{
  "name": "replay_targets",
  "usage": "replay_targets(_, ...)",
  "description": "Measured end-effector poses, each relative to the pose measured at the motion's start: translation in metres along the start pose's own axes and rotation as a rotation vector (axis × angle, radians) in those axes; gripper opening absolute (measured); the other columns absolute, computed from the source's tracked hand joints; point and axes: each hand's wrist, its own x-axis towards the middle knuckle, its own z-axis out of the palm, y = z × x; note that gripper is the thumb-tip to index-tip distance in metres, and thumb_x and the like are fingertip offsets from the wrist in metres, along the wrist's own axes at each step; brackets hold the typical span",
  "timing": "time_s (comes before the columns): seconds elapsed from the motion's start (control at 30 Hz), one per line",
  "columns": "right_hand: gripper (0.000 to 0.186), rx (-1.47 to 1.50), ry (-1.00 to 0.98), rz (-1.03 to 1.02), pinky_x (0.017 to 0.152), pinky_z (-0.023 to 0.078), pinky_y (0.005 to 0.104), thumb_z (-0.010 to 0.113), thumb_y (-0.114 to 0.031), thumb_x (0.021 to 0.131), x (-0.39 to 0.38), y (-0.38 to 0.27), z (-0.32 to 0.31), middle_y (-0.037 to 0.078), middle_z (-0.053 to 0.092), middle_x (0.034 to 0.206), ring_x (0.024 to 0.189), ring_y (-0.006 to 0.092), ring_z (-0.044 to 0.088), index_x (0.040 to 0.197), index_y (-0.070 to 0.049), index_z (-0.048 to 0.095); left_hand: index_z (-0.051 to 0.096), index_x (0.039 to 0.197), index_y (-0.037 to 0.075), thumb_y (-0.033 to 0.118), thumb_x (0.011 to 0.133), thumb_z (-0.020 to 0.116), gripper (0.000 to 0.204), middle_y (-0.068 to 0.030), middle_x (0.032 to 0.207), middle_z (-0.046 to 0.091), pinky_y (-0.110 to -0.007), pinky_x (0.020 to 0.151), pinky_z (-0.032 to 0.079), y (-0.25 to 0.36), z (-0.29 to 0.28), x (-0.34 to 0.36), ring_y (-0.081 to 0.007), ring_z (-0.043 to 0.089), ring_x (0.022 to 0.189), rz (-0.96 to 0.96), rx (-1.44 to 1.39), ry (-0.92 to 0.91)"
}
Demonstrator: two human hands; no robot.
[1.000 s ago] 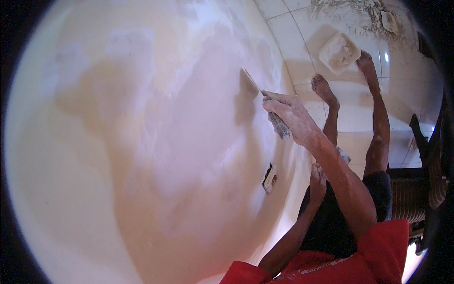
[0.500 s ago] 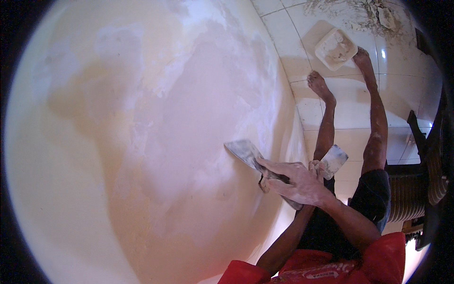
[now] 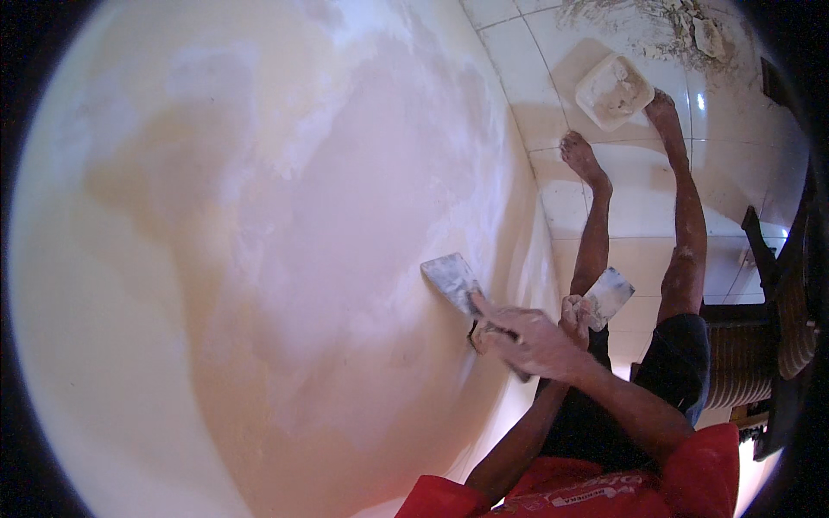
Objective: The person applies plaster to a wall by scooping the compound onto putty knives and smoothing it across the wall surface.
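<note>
My right hand (image 3: pixel 542 345), dusted with pale powder, is closed around a wide metal putty knife (image 3: pixel 451 280). Its flat blade lies at the wall (image 3: pixel 345 224), where a greyish patch of filler spreads over cream paint; whether the edge touches, I cannot tell. Crossing beneath my right wrist, my left arm reaches to my left hand (image 3: pixel 576 314), which grips a smaller scraper (image 3: pixel 610 295) smeared with whitish filler. Part of the left hand's grip is hidden behind the right hand.
A cream plastic tub (image 3: pixel 584 102) holding pale filler stands on the tiled floor (image 3: pixel 635 198) by my bare feet. Beyond it lies a heap of dirty debris (image 3: pixel 704 34). At the right is dark wooden furniture (image 3: pixel 743 358) with a ribbed surface.
The wide putty knife has turned so more of its blade face shows, and its tip has shifted slightly right. My right hand has moved a little down and left. My left hand stays nearly still.
</note>
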Motion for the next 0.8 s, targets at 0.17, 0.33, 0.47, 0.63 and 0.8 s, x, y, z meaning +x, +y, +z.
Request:
replay_targets(0.17, 0.029, 0.554, 0.292, 0.373, 0.05, 0.045, 0.0293, 0.052, -0.029, 0.095, 0.065, 0.021, -0.054, 0.004, 0.056, 0.068, 0.053, 0.0095, 0.05, 0.092, -0.001, 0.061, 0.048, 0.107, 0.002, 0.034, 0.101, 0.048, 0.033, -0.0152, 0.093, 0.056, -0.037, 0.081, 0.045, -0.006, 0.012, -0.004, -0.0253, 0.055, 0.088, 0.12, 0.005, 0.012)
replay_targets(0.33, 0.035, 0.444, 0.147, 0.169, 0.057, 0.041, 0.0244, 0.055, -0.027, 0.095, 0.081, -0.003, -0.038, 0.0, 0.056, 0.073, 0.066, 0.0068, 0.049, 0.112, 0.003, 0.061, 0.049, 0.109, 0.003, 0.034, 0.101, 0.048, 0.032, -0.0167, 0.095, 0.058, -0.038, 0.08, 0.045, -0.014, 0.009, 0.001, -0.0271, 0.057, 0.088, 0.14, 0.002, 0.033)
replay_targets(0.47, 0.044, 0.299, 0.114, 0.114, 0.063, 0.043, 0.0246, 0.055, -0.023, 0.094, 0.039, -0.046, -0.018, 0.003, 0.061, 0.078, 0.069, 0.0078, 0.048, 0.131, 0.002, 0.053, 0.049, 0.11, 0.003, 0.033, 0.101, 0.049, 0.031, -0.0179, 0.095, 0.059, -0.039, 0.079, 0.045, -0.018, 0.009, 0.001, -0.0285, 0.058, 0.088, 0.168, -0.005, 0.035)
replay_targets(0.63, 0.055, 0.092, -0.094, 0.038, 0.078, 0.049, 0.0334, 0.054, -0.018, 0.093, 0.006, -0.048, -0.033, 0.014, 0.062, 0.086, 0.076, 0.0184, 0.057, 0.145, -0.007, 0.04, 0.049, 0.11, 0.003, 0.033, 0.101, 0.049, 0.031, -0.0178, 0.098, 0.059, -0.04, 0.08, 0.045, -0.024, 0.005, 0.001, -0.0289, 0.059, 0.09, 0.144, 0.0, 0.057)
replay_targets(0.8, 0.06, -0.113, 0.277, -0.113, 0.084, 0.049, 0.0375, 0.055, -0.019, 0.094, 0.065, 0.015, -0.026, 0.021, 0.06, 0.097, 0.089, 0.0321, 0.061, 0.148, -0.009, 0.033, 0.049, 0.111, 0.004, 0.033, 0.101, 0.05, 0.031, -0.0174, 0.1, 0.059, -0.04, 0.08, 0.045, -0.02, 0.019, -0.002, -0.0288, 0.058, 0.091, 0.123, -0.003, 0.031)
